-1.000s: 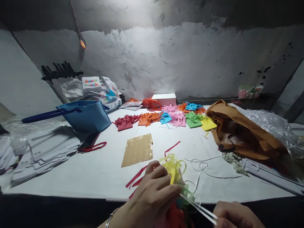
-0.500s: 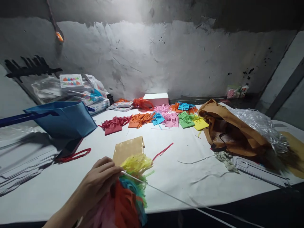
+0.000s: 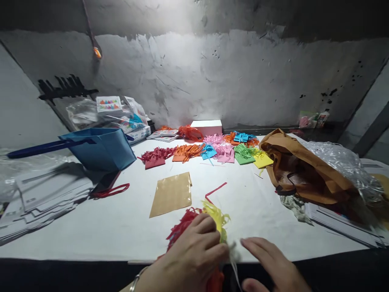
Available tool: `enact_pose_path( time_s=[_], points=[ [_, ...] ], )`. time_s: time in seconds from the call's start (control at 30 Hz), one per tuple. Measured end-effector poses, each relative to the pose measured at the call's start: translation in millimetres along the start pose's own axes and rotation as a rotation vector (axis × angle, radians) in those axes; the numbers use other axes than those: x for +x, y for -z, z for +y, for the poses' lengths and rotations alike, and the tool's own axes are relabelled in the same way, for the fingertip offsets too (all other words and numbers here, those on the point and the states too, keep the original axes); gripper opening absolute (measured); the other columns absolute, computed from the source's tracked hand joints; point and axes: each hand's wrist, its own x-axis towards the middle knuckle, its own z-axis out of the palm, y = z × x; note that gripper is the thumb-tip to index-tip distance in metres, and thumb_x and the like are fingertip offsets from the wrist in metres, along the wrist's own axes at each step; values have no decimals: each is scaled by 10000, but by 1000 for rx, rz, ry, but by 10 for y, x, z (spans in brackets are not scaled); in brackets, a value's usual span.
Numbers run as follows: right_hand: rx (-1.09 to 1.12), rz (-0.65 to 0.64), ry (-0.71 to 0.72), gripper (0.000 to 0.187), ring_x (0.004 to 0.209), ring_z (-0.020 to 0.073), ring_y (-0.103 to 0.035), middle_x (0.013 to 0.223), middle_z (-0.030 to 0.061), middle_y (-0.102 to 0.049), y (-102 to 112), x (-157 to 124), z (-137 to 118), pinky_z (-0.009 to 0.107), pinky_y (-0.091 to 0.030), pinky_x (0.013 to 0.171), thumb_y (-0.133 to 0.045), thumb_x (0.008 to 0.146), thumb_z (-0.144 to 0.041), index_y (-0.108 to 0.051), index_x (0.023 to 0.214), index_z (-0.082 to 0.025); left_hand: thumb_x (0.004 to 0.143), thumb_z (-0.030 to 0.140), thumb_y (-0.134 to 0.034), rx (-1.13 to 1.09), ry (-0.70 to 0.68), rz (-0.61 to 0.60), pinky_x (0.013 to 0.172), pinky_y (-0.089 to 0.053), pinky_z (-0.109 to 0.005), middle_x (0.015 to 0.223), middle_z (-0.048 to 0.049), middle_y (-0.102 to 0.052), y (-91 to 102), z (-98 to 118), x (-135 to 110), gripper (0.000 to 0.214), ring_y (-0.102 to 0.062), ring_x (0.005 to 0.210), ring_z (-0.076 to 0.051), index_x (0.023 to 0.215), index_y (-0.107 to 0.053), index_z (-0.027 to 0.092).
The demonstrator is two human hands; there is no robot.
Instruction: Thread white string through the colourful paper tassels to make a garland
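Observation:
My left hand (image 3: 191,253) is closed round a bunch of fringed paper tassels (image 3: 209,219), red and yellow ones showing above my fingers at the table's near edge. A thin white string (image 3: 235,269) hangs down from the bunch. My right hand (image 3: 269,263) lies just right of the bunch with its fingers stretched out flat, holding nothing. A tan sheet (image 3: 172,194) lies on the white table (image 3: 91,227) just beyond my left hand, and a loose red strip (image 3: 216,189) lies next to it.
Rows of coloured tassel cards (image 3: 209,152) lie at the back of the table with a white box (image 3: 208,127). A blue bag (image 3: 101,148) stands at the left above grey card stacks (image 3: 42,194). A brown bag (image 3: 304,170) and crinkled clear plastic (image 3: 343,162) fill the right side.
The tassel bunch came back down to the near edge after being lifted to the left. The string is no longer stretched out to the right. My right hand has reappeared, now flat beside the bunch.

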Motion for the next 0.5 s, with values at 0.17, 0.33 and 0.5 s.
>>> enact_pose_path(
  time_s=[0.17,0.33,0.5],
  points=[
    [357,-248,-130,369,739,122,-649,802,3,-691,-252,596,-411,189,-480,679,-362,1050,-387,-622,851,-217,1006,141,-512,-126,95,102,713,-397,-314,754,-9,-613,-84,-43,-125,140,-469,757,-188,890,-558,205],
    [628,-330,-288,388,608,89,-424,658,-54,-467,-345,542,-299,189,-345,572,-465,987,-533,-547,786,-212,975,144,-580,-296,97,206,733,-447,-303,772,-17,-653,-126,-150,-261,91,-517,774,-183,913,-589,210],
    [657,-365,-327,525,556,96,-406,641,-82,-465,-686,443,-215,186,-335,513,-769,731,-475,-598,1171,-245,1005,171,-550,-357,16,156,790,-498,-313,745,-9,-669,-61,-41,-186,127,-569,719,-166,931,-643,214]
  ],
)
